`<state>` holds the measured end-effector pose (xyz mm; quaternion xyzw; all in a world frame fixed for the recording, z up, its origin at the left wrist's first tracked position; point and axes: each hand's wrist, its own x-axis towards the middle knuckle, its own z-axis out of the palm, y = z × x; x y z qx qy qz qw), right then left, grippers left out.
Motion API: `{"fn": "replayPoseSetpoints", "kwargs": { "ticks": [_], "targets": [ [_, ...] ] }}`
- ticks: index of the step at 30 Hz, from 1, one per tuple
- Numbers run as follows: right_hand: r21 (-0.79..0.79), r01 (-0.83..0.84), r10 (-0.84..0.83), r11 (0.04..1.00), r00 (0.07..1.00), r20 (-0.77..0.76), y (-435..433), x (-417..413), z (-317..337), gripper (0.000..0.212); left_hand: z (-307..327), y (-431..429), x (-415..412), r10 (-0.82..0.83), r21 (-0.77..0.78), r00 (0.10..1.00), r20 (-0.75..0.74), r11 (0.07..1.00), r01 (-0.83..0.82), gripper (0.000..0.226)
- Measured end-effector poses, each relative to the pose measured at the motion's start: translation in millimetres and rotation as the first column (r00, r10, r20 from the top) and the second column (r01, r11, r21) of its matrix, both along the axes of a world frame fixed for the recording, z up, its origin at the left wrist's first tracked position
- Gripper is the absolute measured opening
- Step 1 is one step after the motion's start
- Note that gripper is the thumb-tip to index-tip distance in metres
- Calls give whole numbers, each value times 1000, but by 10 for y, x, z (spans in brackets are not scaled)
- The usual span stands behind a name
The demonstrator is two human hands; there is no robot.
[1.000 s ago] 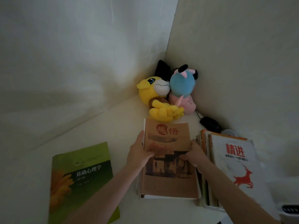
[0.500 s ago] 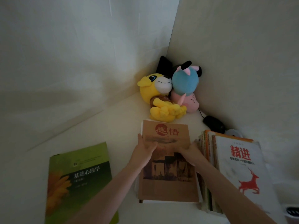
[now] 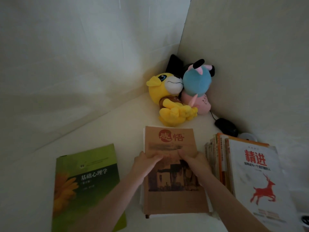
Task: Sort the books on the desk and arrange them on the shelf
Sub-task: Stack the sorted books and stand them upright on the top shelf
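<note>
A brown book (image 3: 172, 198) with a red seal on its cover lies on top of a small stack in the middle of the white desk (image 3: 107, 131). My left hand (image 3: 143, 163) grips its left edge, thumb on the cover. My right hand (image 3: 194, 159) grips its right edge, thumb also on the cover. A green book (image 3: 85, 181) with a yellow flower lies flat to the left. On the right stands a pile of books (image 3: 217, 158) topped by a white book (image 3: 257, 178) with a red deer.
Two plush toys, a yellow one (image 3: 168, 99) and a blue-pink one (image 3: 197, 84), sit in the far corner where two white walls meet. A black mouse (image 3: 225, 126) with its cable lies behind the right pile, next to a small white round object (image 3: 247, 136).
Both hands have slid inward on the brown book, thumbs now closer together on its cover. The view has shifted slightly; the book has stayed on the stack.
</note>
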<state>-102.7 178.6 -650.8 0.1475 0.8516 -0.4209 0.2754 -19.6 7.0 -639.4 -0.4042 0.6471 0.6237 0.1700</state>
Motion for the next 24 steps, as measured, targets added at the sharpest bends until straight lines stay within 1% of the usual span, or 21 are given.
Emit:
{"fn": "replayPoseSetpoints", "kwargs": {
  "ticks": [3,4,5,7,8,12,17,18,20,21,22,24],
  "targets": [
    [-26,-43,44,999,998,48,-10,58,-50,69,2,-114,97,23,65,996,82,997,-28,86],
    [-58,-34,39,998,995,91,5,38,-48,74,-11,-149,112,23,74,995,98,997,-31,82],
    [-103,-19,35,994,988,148,7,11,-22,85,23,-167,131,31,77,994,106,996,-40,74],
    [-179,4,39,984,971,236,30,-65,-2,111,42,-192,132,39,88,992,116,995,-49,70],
    [-197,-2,51,980,968,247,38,-96,21,115,45,-196,116,37,100,991,125,994,-50,69],
    [-227,-104,165,968,950,266,26,-177,58,115,-7,-252,102,52,161,992,113,985,-70,65],
    [-256,-87,163,963,942,294,55,-202,52,109,-17,-204,136,94,249,992,83,962,-112,68],
    [-262,-94,173,961,938,299,57,-197,74,103,-22,-179,146,106,267,992,61,956,-119,72],
    [-288,-89,180,954,933,310,68,-180,137,83,-17,-116,173,143,272,990,0,952,-138,89],
    [-304,-92,191,948,931,311,83,-171,156,75,-24,-91,186,162,258,986,-30,955,-149,98],
    [-327,-102,208,939,929,307,103,-167,167,70,-34,-73,201,170,234,983,-70,961,-150,102],
    [-397,-102,236,912,923,304,138,-169,222,63,-6,-51,243,157,181,975,-155,975,-128,99]
  ]
}}
